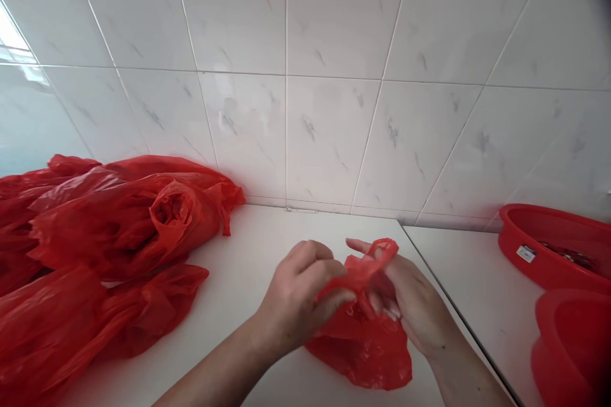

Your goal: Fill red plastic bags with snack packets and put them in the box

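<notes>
I have the left hand (300, 289) pinching the gathered neck of a thin, translucent red plastic bag (367, 353) and the right hand (413, 299) grasping its other side. Below is a smooth white tabletop (267, 235), a heap of crumpled red plastic bags (119, 222) leftward, two rounded red plastic containers (548, 270) rightward.

Tiled wall (329, 19) behind white tabletop (258, 241)

The middle bag (367, 353) and the piled bags (119, 229) at left are translucent red; the tubs (548, 270) at right, opaque red. The table (248, 267) is white, the wall tiles (334, 140) white with grey veining.
</notes>
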Demonstrator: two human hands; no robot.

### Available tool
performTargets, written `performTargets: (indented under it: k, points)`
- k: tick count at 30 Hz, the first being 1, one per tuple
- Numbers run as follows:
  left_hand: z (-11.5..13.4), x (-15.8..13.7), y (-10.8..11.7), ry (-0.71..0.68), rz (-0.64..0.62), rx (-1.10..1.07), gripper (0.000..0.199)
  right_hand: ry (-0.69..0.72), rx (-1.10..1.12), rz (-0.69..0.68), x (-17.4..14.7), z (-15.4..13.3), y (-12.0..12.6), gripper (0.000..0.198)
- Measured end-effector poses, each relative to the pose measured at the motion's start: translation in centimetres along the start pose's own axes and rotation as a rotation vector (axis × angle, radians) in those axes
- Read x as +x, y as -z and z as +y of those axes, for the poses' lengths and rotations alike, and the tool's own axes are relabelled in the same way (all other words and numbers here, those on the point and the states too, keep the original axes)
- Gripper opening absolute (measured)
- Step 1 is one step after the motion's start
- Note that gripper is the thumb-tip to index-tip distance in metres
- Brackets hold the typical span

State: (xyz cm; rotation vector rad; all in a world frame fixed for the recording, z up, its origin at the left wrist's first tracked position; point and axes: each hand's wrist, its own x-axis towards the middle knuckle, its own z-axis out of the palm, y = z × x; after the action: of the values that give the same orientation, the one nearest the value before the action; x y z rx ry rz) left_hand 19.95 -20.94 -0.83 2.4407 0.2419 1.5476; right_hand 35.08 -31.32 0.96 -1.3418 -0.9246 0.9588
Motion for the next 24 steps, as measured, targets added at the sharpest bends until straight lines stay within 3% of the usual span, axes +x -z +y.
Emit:
performTargets:
  k: [3,6,8,12,14,16,18,21,24]
  points:
    - [0.9,-0.2,-0.9,-0.094,-0.05,-0.014,0.022,-0.032,0.019,-0.033,0.0,0.1,-0.7,0.056]
    - [1.3,-0.5,-1.8,-0.013,-0.106,-0.088,0.02,-0.04,-0.023,-0.091,0.1,0.3,-1.0,0.051]
    - [1.1,-0.6,-2.1,0.172,-0.101,-0.177,0.024,-0.041,-0.055,-0.119,0.1,0.4,-0.7,0.048]
    - [0.8,-0.6,-2.3,0.687,0.004,-0.411,0.014,-0.108,-0.009,-0.243,0.0,0.5,-0.1,0.05]
    - [0.9,-0.4,-2.4,0.786,-0.05,-0.52,0.014,-0.095,0.005,-0.32,-0.1,0.6,-0.1,0.062]
    - [1.3,-0.3,-2.5,0.787,-0.177,-0.587,0.015,-0.07,-0.02,-0.327,0.0,0.7,-0.3,0.066]
    - [1.6,-0.3,-2.5,0.728,-0.279,-0.587,0.02,-0.078,-0.042,-0.242,0.2,0.9,-0.6,0.062]
    - [1.8,-0.5,-2.3,0.607,-0.303,-0.491,0.034,-0.1,0.018,-0.08,0.4,1.1,-1.1,0.059]
    - [1.6,-1.0,-2.2,0.568,-0.28,-0.435,0.048,-0.085,0.045,-0.014,0.5,1.2,-1.4,0.059]
